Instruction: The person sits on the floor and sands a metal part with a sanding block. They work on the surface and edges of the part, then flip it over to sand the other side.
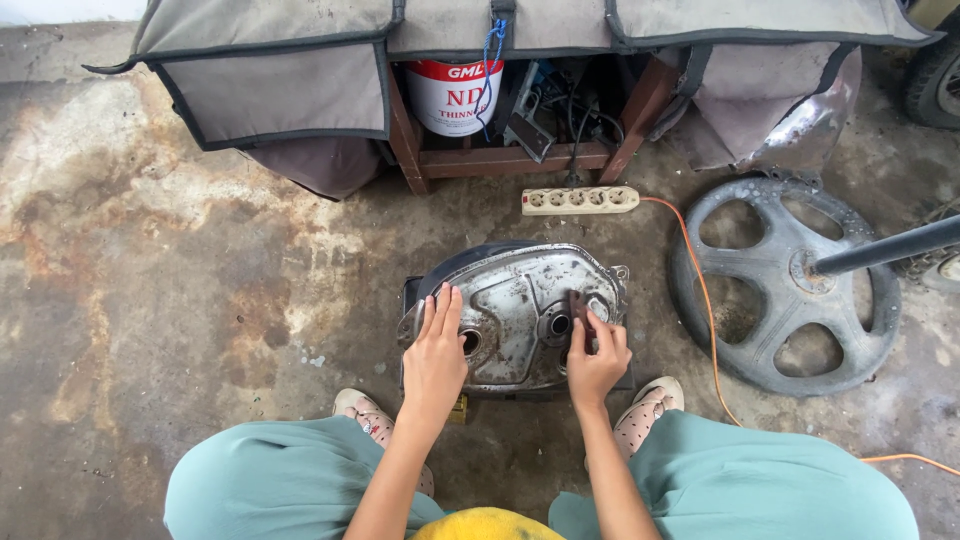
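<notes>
- two hands at work on a grey metal engine cover (515,310) lying on the stained concrete floor (180,300), between my feet.
- my left hand (436,355) lies flat and released on the cover's left edge.
- my right hand (597,362) grasps a dark brown scrap of abrasive (578,308), pressed near the central hole.
- beyond: a power strip (580,200), an orange cable (700,290), a wheel (785,285).

One view only, from a camera on the person's head, looking steeply down and a little forward. It sits close above the knees at the bottom edge and the two hands at centre. The concrete floor (150,300) fills most of the frame. A covered wooden stand (500,160) runs along the top edge, farthest from the lens.
</notes>
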